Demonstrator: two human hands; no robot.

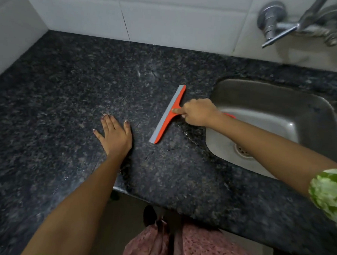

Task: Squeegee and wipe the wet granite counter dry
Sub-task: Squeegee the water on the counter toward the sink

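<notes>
Gripping the orange squeegee (169,113) by its handle, our right hand (199,114) holds it at the centre of the frame, its grey blade lying on the dark granite worktop (67,93) just left of the steel sink (279,106). Our left hand (115,134) rests flat on the worktop, fingers spread, left of the blade. A tap (300,23) sits at upper right.

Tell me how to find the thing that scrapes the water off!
Look at the dark granite counter, just left of the steel sink. The squeegee lies there, gripped by the right hand. It's the only bright orange thing, with a grey blade.
</notes>
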